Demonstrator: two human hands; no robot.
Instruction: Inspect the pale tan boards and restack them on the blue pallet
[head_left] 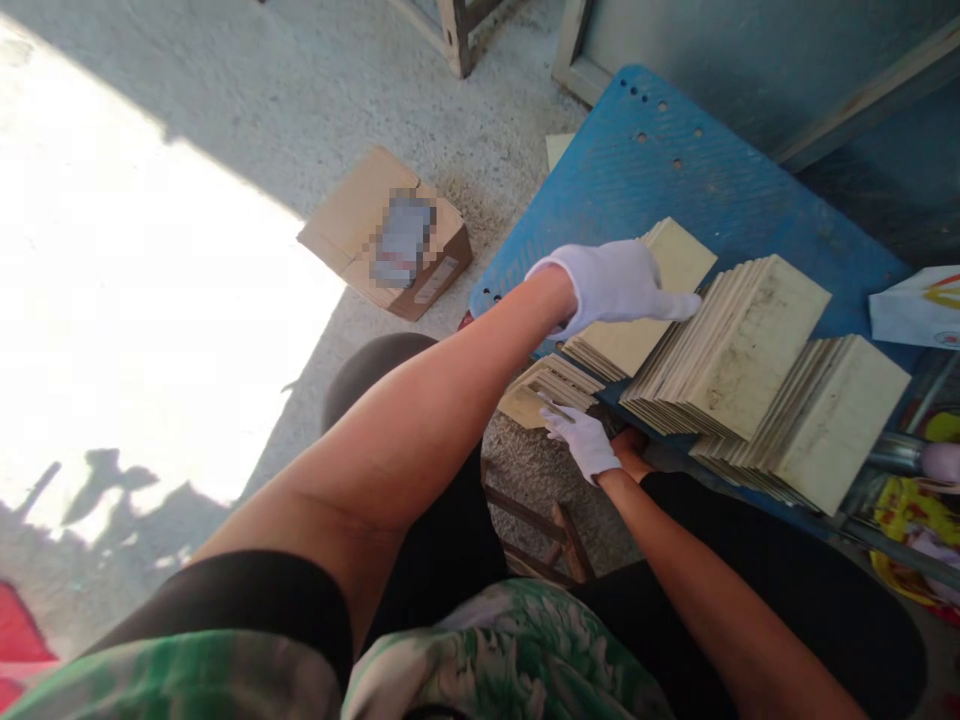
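Three fanned stacks of thin cream-coloured tiles lie on a blue platform [637, 170]. My left hand [611, 285], in a white glove, rests flat on top of the left stack [675, 262], fingers pointing right toward the middle stack [739, 345]. The right stack [821, 425] sits nearest the platform's right side. My right hand [581, 440], also gloved, is lower, below the platform edge, gripping a small bundle of tiles [544, 385] from underneath.
A closed cardboard box [386, 232] lies on the concrete floor to the left. A loose tile [559, 148] lies by the platform's far corner. A white bag [919, 305] and colourful items sit at the right. A wooden stool frame [551, 540] stands below my knees.
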